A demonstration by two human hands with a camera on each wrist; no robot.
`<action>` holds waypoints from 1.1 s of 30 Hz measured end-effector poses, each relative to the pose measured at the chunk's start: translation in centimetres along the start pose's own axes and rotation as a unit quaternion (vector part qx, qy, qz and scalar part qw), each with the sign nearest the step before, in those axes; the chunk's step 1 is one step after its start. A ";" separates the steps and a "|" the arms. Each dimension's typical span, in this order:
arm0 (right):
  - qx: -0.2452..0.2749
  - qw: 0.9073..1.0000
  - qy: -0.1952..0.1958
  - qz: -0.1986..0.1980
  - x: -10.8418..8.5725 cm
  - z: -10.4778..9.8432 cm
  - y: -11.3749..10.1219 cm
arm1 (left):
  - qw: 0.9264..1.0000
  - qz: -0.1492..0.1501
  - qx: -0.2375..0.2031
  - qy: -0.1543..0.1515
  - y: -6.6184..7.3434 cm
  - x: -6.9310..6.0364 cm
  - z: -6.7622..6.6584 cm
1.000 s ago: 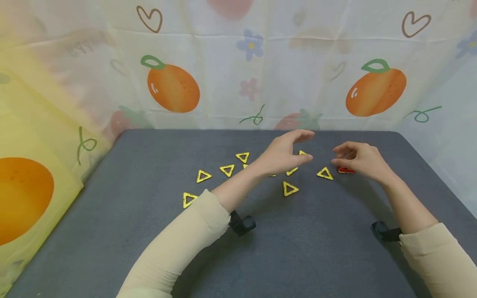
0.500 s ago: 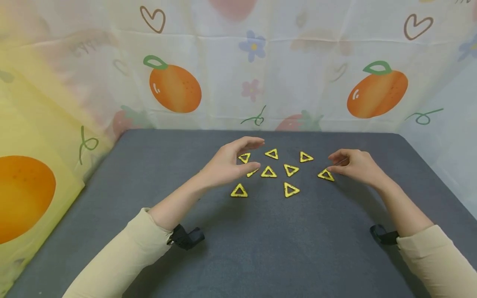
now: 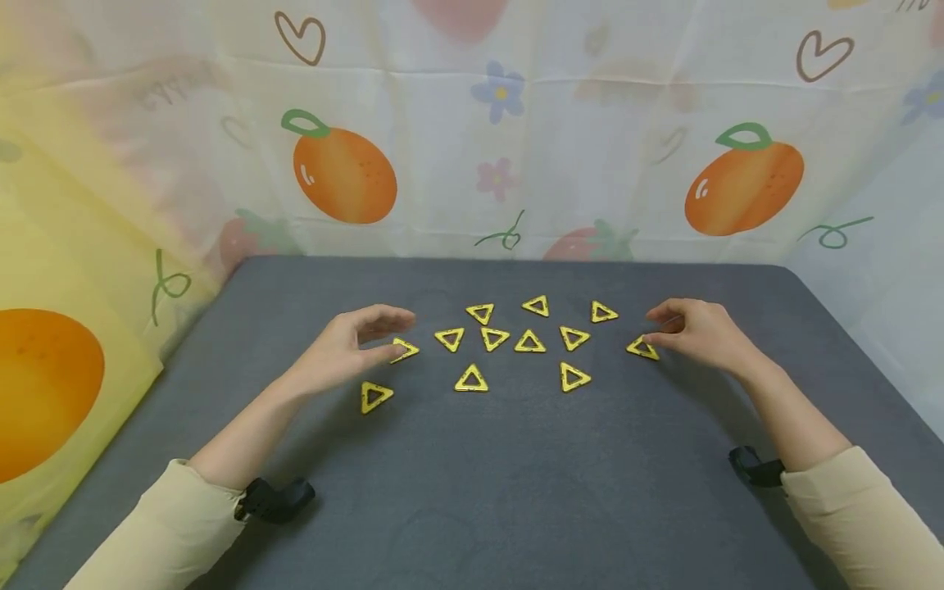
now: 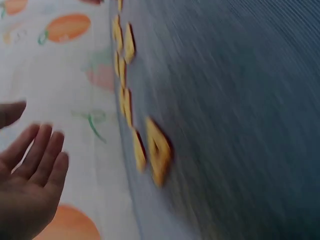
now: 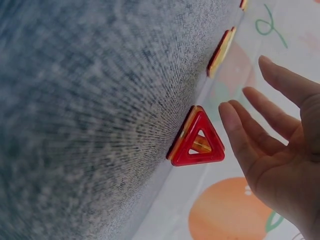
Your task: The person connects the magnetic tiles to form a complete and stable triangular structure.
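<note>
Several yellow triangular frame pieces, one of them the lower-middle triangle [image 3: 472,388], lie flat and scattered over the grey table. My left hand [image 3: 332,348] hovers beside the left yellow triangle [image 3: 413,350], its thumb partly covering it. Relaxed fingers with nothing between them show on that hand [image 4: 32,180] in the left wrist view. Over at the right, my right hand [image 3: 701,334] hovers beside another yellow triangle [image 3: 640,355]. In the right wrist view a red triangle [image 5: 197,160] lies near the fingers of my right hand [image 5: 280,150], apart from them. The head view hides this red piece.
The dark grey table [image 3: 516,492] stretches in front of me. A white curtain [image 3: 442,164] printed with fruit and flowers hangs along its far edge, and yellow cloth [image 3: 81,238] hangs at the left. Each wrist wears a black strap, like the left strap [image 3: 276,500].
My left hand has swept left across the triangles from the right-centre, uncovering the middle ones. My right hand has lowered slightly and now hides the red piece. The yellow triangles have not visibly moved.
</note>
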State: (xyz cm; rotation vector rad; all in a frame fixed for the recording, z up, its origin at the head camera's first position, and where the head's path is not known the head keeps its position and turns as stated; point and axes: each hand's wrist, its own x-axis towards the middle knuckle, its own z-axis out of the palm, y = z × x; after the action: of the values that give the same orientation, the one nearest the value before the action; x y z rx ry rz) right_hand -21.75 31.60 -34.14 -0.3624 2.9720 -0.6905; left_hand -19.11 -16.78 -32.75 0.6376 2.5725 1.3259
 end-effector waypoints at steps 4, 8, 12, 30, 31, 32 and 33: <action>-0.001 1.000 -0.003 -0.004 -0.1 0.3 0.1 | 0.998 -0.031 0.025 -0.047 -1.9 -1.1 -1.3; -0.007 1.000 -0.001 -0.008 -0.3 0.5 0.3 | 0.992 -0.060 0.028 -0.109 -3.9 -1.8 -1.9; -0.012 1.000 0.001 -0.011 -0.3 0.4 0.4 | 0.987 -0.075 0.026 -0.140 -5.7 -1.8 -2.0; -0.049 0.998 -0.001 -0.029 0.3 0.8 0.2 | 0.989 -0.061 0.044 -0.129 -6.9 -2.1 -1.6; -0.050 0.998 -0.003 -0.029 0.4 0.8 0.1 | 0.989 -0.061 0.046 -0.128 -6.9 -2.1 -1.6; -0.049 0.998 -0.007 -0.028 0.4 0.8 0.1 | 0.989 -0.060 0.049 -0.126 -6.9 -2.1 -1.6; -0.049 0.998 -0.011 -0.027 0.5 0.9 0.0 | 0.989 -0.060 0.051 -0.126 -7.0 -2.1 -1.6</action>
State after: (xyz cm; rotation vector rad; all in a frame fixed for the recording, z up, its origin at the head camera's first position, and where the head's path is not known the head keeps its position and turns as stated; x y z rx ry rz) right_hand -22.11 31.12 -34.93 -0.4565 2.9928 -0.5443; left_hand -19.87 -22.47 -37.49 0.6129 2.4424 1.0104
